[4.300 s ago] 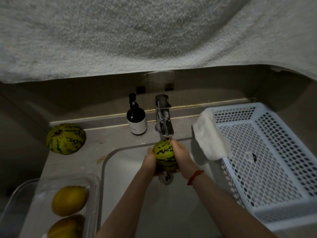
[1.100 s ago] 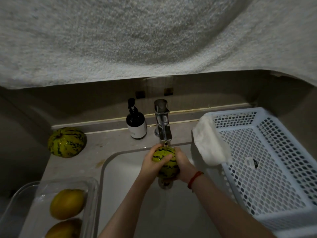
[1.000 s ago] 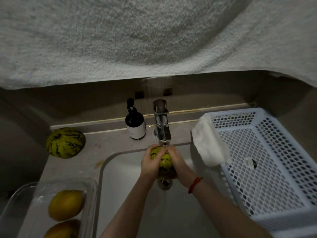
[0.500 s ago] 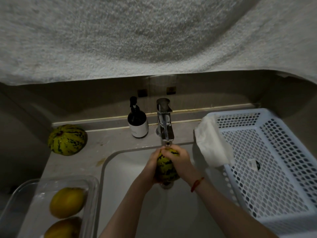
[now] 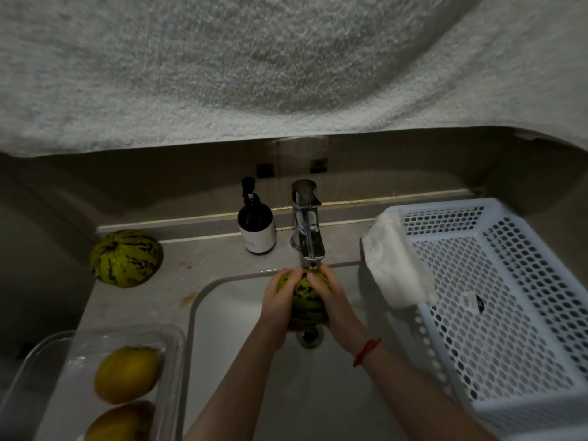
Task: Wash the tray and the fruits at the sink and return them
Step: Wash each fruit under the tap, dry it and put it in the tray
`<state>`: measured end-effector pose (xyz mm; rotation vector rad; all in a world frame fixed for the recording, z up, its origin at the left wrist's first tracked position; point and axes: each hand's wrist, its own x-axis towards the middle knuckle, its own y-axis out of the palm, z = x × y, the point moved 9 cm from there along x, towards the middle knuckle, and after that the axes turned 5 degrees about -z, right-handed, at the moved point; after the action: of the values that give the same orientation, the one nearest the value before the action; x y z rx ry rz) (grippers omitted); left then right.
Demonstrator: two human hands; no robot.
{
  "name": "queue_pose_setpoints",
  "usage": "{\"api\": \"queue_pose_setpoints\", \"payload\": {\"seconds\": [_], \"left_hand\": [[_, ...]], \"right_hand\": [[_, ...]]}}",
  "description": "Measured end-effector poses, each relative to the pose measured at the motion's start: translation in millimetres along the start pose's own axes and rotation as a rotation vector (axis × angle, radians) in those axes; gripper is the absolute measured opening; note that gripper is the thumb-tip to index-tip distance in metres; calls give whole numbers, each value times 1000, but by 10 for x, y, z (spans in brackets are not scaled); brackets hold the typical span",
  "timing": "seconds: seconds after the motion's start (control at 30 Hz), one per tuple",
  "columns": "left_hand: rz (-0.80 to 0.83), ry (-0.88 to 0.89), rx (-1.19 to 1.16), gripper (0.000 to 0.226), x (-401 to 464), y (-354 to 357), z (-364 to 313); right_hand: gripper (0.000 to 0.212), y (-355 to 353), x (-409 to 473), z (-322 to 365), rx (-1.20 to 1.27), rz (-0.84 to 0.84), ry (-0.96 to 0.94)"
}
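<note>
A person's left hand (image 5: 280, 308) and right hand (image 5: 334, 305) cup a green striped melon (image 5: 306, 300) over the sink (image 5: 241, 338), just beneath the faucet (image 5: 307, 230), fingers wrapped around its sides. A second striped melon (image 5: 125, 257) sits on the surface at left near a dark soap bottle (image 5: 256, 222). Two yellow fruits (image 5: 127, 374) lie in a clear tray (image 5: 171, 351) left of the sink, opposite a white basket (image 5: 496, 300).

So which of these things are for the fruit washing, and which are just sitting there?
Part of the job:
- striped melon held in the left hand and right hand
- tap
- sink
- second striped melon on the counter
- clear tray with two yellow fruits

Just lying about:
- dark pump bottle
- white basket
- white cloth
</note>
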<state>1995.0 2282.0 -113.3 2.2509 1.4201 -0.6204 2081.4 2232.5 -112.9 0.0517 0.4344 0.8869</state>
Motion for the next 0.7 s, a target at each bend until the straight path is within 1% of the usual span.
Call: {"api": "queue_pose_setpoints", "payload": {"seconds": [0.07,0.13,0.17,0.2,0.23,0.27,0.33,0.4,0.43,0.47,0.5,0.53,0.6,0.7], "left_hand": [[-25,-192,29,34,12,-17,107],[43,-380,9,54,-20,36,212],[91,-440,-14,59,-41,78,237],[122,-468,-35,60,-51,95,241],[141,-471,-49,60,-48,95,234],[161,-463,-64,61,-34,93,225],[221,-435,-40,66,-32,118,215],[220,-368,134,71,-43,99,201],[169,-307,225,70,-20,56,172],[121,-226,275,67,17,13,125],[113,-154,244,63,55,5,89],[147,-124,166,58,67,26,73],[182,-168,66,48,37,30,81],[139,-220,105,45,38,-34,171]], "right_hand": [[38,-31,-75,15,-55,48,-98],[60,-71,-133,38,-211,84,-196],[71,-89,-146,49,-279,98,-234],[77,-96,-151,69,-320,114,-260],[74,-95,-149,91,-330,118,-273],[66,-100,-139,114,-324,102,-268],[43,-158,-86,117,-255,19,-183],[31,-200,-19,28,-138,-47,-37],[30,-199,10,-26,-87,-60,38],[32,-177,20,-86,-42,-55,118],[39,-143,5,-158,0,-40,203],[46,-114,-20,-218,35,-21,275],[55,-76,-46,-300,112,4,354],[62,-71,-63,-359,175,6,382]]}}
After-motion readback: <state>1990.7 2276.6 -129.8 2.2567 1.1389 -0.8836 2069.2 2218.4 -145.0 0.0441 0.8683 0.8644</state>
